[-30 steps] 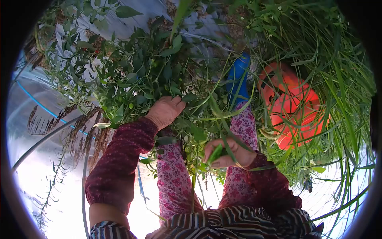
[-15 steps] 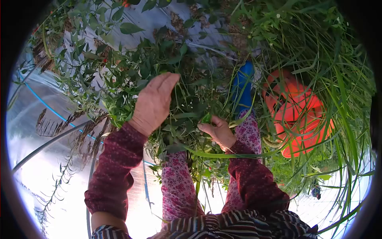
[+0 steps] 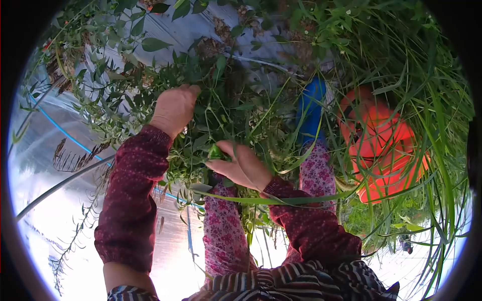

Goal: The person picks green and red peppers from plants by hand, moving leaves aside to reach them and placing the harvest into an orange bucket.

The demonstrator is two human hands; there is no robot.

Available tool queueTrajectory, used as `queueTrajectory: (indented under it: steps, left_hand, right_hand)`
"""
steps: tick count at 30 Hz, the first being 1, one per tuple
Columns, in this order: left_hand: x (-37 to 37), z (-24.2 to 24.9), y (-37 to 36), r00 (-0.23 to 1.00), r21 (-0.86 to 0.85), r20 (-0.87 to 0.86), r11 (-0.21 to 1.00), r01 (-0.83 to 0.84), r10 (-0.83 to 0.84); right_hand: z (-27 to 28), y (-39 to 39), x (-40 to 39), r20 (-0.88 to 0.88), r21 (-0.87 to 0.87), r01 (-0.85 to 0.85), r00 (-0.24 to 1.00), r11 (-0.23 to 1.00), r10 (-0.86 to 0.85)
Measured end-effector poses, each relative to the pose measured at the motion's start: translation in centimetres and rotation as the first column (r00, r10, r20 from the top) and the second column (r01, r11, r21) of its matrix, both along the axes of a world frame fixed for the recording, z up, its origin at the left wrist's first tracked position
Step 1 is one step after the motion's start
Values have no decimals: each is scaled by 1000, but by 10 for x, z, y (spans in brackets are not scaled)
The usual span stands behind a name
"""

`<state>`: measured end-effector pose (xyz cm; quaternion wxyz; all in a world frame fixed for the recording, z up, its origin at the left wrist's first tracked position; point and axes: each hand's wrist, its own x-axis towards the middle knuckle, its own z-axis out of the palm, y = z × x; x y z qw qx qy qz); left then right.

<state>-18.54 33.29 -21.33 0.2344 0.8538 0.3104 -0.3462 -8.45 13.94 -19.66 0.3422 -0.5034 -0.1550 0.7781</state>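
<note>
My right hand (image 3: pixel 243 163) is closed, thumb and fingers pinching a small green pepper (image 3: pixel 215 152) low among the leaves. Up and to the left, my left hand (image 3: pixel 174 108) has its back toward me, its fingers curled into the leafy pepper plants (image 3: pixel 221 108). Whatever those fingers hold, if anything, is hidden. A long grass blade (image 3: pixel 281 201) lies across my right cuff.
On the right, an orange-red plastic container (image 3: pixel 384 145) stands partly behind tall grass (image 3: pixel 437 105). One blue boot (image 3: pixel 311 108) shows beside the plants. Plastic sheeting (image 3: pixel 175 25) covers ground at the top; a dark hose (image 3: pixel 65 185) and a blue line (image 3: pixel 63 130) run along the left.
My right hand has moved left and slightly up with the green pepper. My left hand has shifted left, and its fingers have gone from extended to curled into the foliage.
</note>
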Motion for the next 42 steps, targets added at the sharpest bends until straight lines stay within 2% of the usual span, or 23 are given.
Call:
queueTrajectory:
  steps: [2, 4, 6, 8, 9, 11, 12, 13, 15, 16, 18, 19, 21, 24, 27, 31, 33, 34, 36, 38, 39, 40, 42]
  left_hand:
    - [25, -5, -6, 998, 19, 53, 999, -43, 42]
    - [44, -25, -13, 953, 16, 300, 998, -54, 47]
    - [62, -54, -24, 964, -22, 246, 994, 107, -99]
    - [85, -78, -29, 983, -182, -123, 977, 112, -136]
    - [91, -88, -30, 983, -176, -125, 978, 114, -137]
    - [92, -110, -36, 842, -274, -423, 933, 234, -336]
    - [84, -119, -45, 840, -271, -427, 933, 236, -336]
    - [74, -125, -54, 773, -201, -519, 931, 304, -364]
    - [50, -140, -65, 634, -144, -627, 867, 476, -452]
    - [43, -148, -67, 632, -144, -629, 867, 478, -453]
    - [49, -142, -59, 751, -44, -656, 998, 54, -69]
    - [51, -142, -59, 753, -43, -655, 997, 57, -71]
    - [52, -143, -63, 709, -57, -628, 928, 369, -321]
    - [46, -146, -70, 713, 96, -610, 861, 500, -346]
    - [43, -145, -69, 790, 123, -553, 912, 391, -264]
    - [47, -122, -67, 876, 146, -422, 935, 322, -235]
    - [62, -110, -63, 767, -104, -529, 925, 367, -363]
    - [62, -105, -64, 767, -114, -527, 924, 364, -367]
    - [63, -94, -66, 852, -64, -402, 938, 339, -336]
    - [61, -83, -61, 880, -85, -308, 932, 353, -362]
    - [58, -79, -56, 898, -91, -219, 924, 371, -382]
    - [55, -75, -53, 899, -89, -220, 925, 369, -379]
    - [50, -63, -50, 905, -114, -34, 901, 419, -425]
  right_hand:
    - [18, 16, 16, 57, -11, -77, 995, 997, 77]
    - [22, 17, 15, 252, 182, -330, 926, 926, 280]
    - [24, 11, 6, 276, 238, -252, 943, 938, 184]
    - [33, 17, 12, 180, 170, -239, 961, 956, 208]
    - [37, 17, 16, 179, 110, -275, 951, 955, 253]
    - [33, 6, 9, 298, 227, -291, 929, 929, 218]
    - [33, 8, 10, 407, 329, -312, 898, 891, 165]
    - [33, 9, 15, 278, 267, -279, 939, 922, 203]
    - [31, 7, 15, 301, 279, -305, 928, 911, 219]
    - [32, 4, 13, 320, 281, -339, 915, 898, 245]
    - [31, 2, 12, 316, 282, -320, 921, 904, 227]
    - [30, 1, 10, 296, 284, -261, 939, 923, 174]
    - [28, 0, 9, 274, 284, -206, 953, 936, 126]
    - [28, 3, 13, 255, 253, -243, 950, 936, 177]
    - [31, 6, 15, 252, 267, -242, 952, 933, 175]
    - [33, 11, 21, 251, 280, -377, 916, 883, 312]
    - [32, 17, 27, 234, 273, -396, 911, 876, 339]
    - [32, 18, 29, 201, 260, -406, 910, 876, 362]
    - [30, 19, 32, 161, 238, -423, 905, 875, 394]
    - [28, 23, 34, 20, 304, -439, 890, 846, 455]
    - [30, 22, 34, 25, 288, -373, 924, 882, 382]
    - [29, 23, 36, 25, 290, -375, 923, 880, 385]
    - [28, 27, 41, -25, 277, -437, 887, 856, 461]
